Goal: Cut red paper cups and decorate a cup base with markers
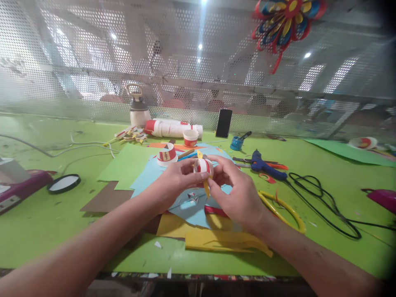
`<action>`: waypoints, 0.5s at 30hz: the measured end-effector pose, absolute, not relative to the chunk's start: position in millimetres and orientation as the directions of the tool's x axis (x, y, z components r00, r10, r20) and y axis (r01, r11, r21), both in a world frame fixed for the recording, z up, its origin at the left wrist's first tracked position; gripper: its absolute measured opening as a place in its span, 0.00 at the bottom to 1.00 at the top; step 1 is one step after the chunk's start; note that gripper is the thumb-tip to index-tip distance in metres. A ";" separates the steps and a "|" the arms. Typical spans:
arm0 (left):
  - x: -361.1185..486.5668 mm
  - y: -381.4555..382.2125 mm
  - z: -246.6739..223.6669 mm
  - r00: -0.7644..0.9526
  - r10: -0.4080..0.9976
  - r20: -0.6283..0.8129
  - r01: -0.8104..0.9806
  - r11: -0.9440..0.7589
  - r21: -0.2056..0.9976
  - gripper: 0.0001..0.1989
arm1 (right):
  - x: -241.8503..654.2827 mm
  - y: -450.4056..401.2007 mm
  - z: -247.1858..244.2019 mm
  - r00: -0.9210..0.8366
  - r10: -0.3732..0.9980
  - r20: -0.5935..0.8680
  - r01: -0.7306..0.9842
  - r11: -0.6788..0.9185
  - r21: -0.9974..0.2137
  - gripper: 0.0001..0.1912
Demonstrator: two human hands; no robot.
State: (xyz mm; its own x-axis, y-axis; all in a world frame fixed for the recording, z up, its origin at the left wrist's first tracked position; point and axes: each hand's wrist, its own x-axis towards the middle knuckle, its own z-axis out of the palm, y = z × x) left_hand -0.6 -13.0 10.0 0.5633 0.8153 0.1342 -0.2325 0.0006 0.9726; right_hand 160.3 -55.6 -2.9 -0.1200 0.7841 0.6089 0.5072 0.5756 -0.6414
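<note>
Over the pile of coloured paper, my two hands hold a small white-and-red paper cup point(201, 166) between them, tipped on its side. My left hand point(173, 181) grips its left side with thumb and fingers. My right hand point(235, 189) is closed at its right side, thumb close to a yellow paper strip point(206, 189) that sticks out below the cup. Part of the cup is hidden by my fingers. Behind my left hand stands a cut cup ring point(167, 156); farther back is another paper cup point(191, 138). Blue paper point(182, 208) lies underneath.
To the right lie a blue glue gun point(262, 166) with its black cord point(324, 202) and a yellow ring point(297, 218). At the back are stacked cups point(176, 128), a phone point(224, 123) and a blue jar point(236, 143). Folded yellow paper point(222, 240) lies near the front edge.
</note>
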 end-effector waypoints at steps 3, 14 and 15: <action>-1.8 -12.1 11.7 0.579 0.804 0.134 -0.208 -0.013 0.978 0.19 | 161.8 -56.2 1.5 -0.143 0.788 0.599 0.449 0.590 -0.670 0.22; 1.5 -13.2 12.2 0.595 0.797 0.106 -0.238 0.049 0.970 0.17 | 158.3 -53.0 -3.7 -0.088 0.781 0.618 0.451 0.584 -0.675 0.23; 1.8 -13.7 12.7 0.596 0.797 0.104 -0.238 0.051 0.970 0.17 | 158.1 -52.9 -4.3 -0.084 0.778 0.622 0.454 0.586 -0.671 0.24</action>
State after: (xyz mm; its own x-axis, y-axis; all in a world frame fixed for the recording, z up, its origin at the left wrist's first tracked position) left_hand 1.8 -13.7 12.7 0.5956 0.7965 0.1041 -0.2376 0.0509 0.9700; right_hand 158.1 -52.9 -4.3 -0.0840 0.7784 0.6222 0.4540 0.5857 -0.6715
